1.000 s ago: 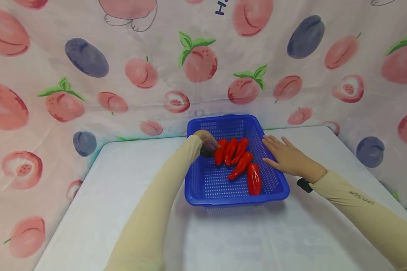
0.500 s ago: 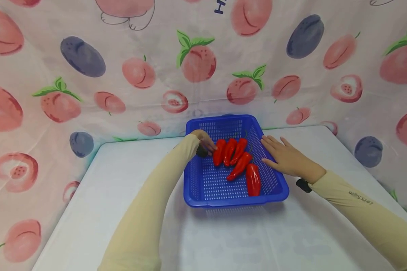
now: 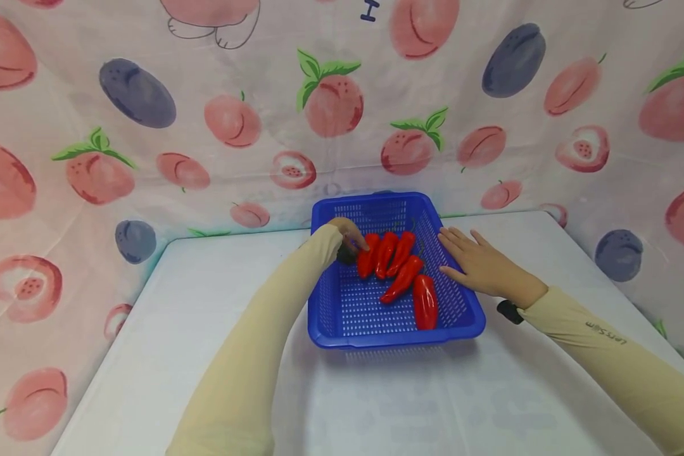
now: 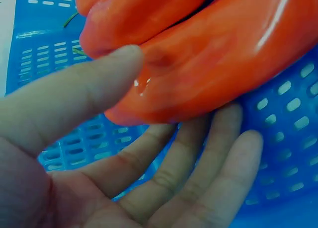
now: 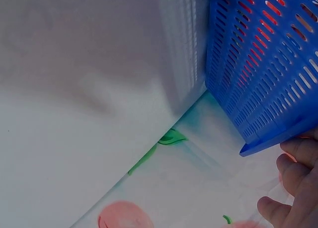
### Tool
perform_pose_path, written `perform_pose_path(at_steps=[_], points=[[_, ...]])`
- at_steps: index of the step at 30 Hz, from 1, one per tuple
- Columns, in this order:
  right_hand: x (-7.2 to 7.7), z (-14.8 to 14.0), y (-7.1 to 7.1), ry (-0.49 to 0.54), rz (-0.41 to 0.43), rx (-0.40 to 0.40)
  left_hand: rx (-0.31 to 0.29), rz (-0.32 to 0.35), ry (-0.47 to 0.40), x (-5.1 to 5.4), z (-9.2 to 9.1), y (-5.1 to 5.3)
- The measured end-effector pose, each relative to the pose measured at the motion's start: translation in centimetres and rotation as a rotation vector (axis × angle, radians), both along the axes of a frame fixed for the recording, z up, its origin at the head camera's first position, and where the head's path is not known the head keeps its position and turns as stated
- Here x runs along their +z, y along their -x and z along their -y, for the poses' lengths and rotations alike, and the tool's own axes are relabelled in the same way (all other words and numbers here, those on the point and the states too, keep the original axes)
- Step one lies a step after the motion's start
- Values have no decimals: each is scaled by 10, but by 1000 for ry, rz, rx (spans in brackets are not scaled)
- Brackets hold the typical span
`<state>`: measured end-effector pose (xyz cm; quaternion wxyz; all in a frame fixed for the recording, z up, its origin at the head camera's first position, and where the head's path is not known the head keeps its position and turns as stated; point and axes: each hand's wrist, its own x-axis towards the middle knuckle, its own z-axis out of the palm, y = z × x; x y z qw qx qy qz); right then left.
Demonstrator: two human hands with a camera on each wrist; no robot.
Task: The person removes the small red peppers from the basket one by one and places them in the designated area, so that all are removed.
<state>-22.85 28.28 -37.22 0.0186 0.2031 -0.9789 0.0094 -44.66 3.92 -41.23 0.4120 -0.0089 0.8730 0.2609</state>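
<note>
At the head camera, the leftmost red pepper (image 3: 367,263) lies lengthwise, near to far, in a blue basket (image 3: 399,341) on the bench (image 3: 216,304); the left hand (image 3: 350,235) curls round it, while the right hand (image 3: 481,266), fingers straight, rests at the rim. Left wrist: thumb (image 4: 112,74) above, fingertips (image 4: 251,138) below. Right wrist: red shows through the slotted wall (image 5: 278,123).

A white table (image 3: 222,278) with one blue basket (image 3: 376,342) on it.
The basket sits just left of the right hand (image 3: 481,263), and the left hand (image 3: 349,233) dips inside it.
</note>
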Motion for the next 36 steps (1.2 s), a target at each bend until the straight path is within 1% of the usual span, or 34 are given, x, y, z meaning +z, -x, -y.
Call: perform_pose_path(at_steps=[1,2,3,4,5,6,7,8,9,10,11,12,13,15,16,17,19,20,21,23,25,26,27,29,31,32,34,36], points=[[0,0,0,2,-2,1,-6,-15,17,-18,-3,17],[0,1,0,5,-3,2,7,-25,22,-35,-6,32],[0,1,0,5,-1,1,18,-23,18,-54,-7,48],[-1,1,0,6,1,1,9,1,7,-69,-7,65],[-1,1,0,8,2,2,22,2,7,-74,-8,67],[-1,2,0,12,1,3,28,16,-6,-73,-7,67],[-1,2,0,15,0,5,44,21,-15,-67,-6,60],[-1,2,0,16,0,5,54,33,-27,-56,-4,48],[0,2,0,14,2,4,49,42,-37,-41,-2,35],[0,2,-1,13,1,4,52,45,-43,-26,0,19],[0,2,-1,14,0,3,73,27,-51,-12,1,4],[0,2,-1,14,-1,2,86,25,-63,2,3,-12],[0,2,-1,13,1,0,112,17,-78,14,4,-26],[-1,2,-1,10,5,-3,133,16,-104,26,6,-40],[-1,2,-1,10,8,-4,139,15,-108,29,7,-43],[-1,1,-1,11,9,-5,131,18,-109,29,8,-43],[-2,1,0,14,8,-4,123,21,-106,27,9,-39],[-3,1,0,17,6,-4,95,47,-105,18,9,-28],[-3,1,1,21,5,-3,78,52,-99,16,9,-24],[-3,1,1,29,-1,3,63,49,-93,14,9,-21],[-3,2,0,30,-3,5,63,43,-100,17,10,-25],[-3,2,0,29,-4,6,71,38,-111,17,11,-24],[-3,2,0,26,-3,6,101,8,-119,25,11,-35],[-2,2,0,20,-1,4,144,-10,-146,27,13,-39],[-1,2,-1,21,-4,4,182,-25,-176,27,16,-40],[0,2,-1,20,-3,3,185,-12,-198,24,17,-35],[0,2,-2,13,0,0,186,-17,-209,24,20,-33],[1,2,-2,11,0,-1,157,-32,-204,25,22,-31]])
